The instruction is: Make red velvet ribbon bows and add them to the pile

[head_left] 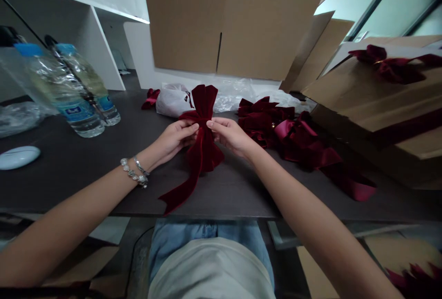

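Observation:
A dark red velvet bow (207, 144) is held up in front of me over the dark table, its loops fanned above and below a narrow middle. One long tail hangs down toward the table's front edge. My left hand (181, 135) pinches the bow at the left of its middle, thumb on the near side. From the other side, my right hand (224, 133) grips it with thumb and fingers near the same spot. The fingertips behind the velvet are partly hidden. Just right of my right hand lies a heap of dark red bows and ribbon (265, 121).
Two water bottles (78, 110) and a white mouse (19, 157) are at the left. White plastic bags (172, 98) lie behind the bow. A large cardboard sheet (221, 18) stands at the back. At the right, a cardboard box (366, 91) carries another red bow (383, 64).

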The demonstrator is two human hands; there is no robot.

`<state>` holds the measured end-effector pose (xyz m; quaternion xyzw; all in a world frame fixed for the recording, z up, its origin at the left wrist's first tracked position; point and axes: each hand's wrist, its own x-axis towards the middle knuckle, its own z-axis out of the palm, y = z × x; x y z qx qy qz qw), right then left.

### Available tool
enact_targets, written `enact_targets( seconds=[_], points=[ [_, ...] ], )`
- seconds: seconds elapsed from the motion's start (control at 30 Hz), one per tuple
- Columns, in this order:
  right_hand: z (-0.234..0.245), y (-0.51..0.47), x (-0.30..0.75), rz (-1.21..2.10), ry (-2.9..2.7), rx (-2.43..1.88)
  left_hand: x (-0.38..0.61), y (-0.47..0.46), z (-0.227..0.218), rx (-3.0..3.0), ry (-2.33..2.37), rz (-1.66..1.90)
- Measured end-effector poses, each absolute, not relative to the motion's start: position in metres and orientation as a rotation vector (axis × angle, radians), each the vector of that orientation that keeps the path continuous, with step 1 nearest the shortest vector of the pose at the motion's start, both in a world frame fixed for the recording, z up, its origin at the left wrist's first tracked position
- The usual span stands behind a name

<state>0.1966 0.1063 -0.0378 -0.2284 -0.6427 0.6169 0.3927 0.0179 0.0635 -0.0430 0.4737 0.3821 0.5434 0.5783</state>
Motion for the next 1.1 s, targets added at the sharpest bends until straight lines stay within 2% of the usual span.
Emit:
enact_targets(
  seconds=[0.4,0.57,0.63,0.83,1.1],
  points=[
    [-0.036,0.102,0.204,1.887,-1.587,-0.558,0.017,0.058,-0.043,1.221,0.806,1.149],
    [-0.042,0.105,0.204,1.907,-1.654,-0.639,0.022,0.061,-0.050,1.272,0.745,1.138],
    [-0.043,0.107,0.203,1.802,-1.713,-0.700,0.023,0.064,-0.051,1.247,0.751,1.243],
    [-0.038,0.106,0.199,1.169,-1.926,-0.856,0.022,0.068,-0.053,1.122,0.873,1.479],
    [-0.031,0.105,0.204,0.973,-2.084,-0.671,0.017,0.069,-0.049,1.109,1.044,1.566]
  ],
)
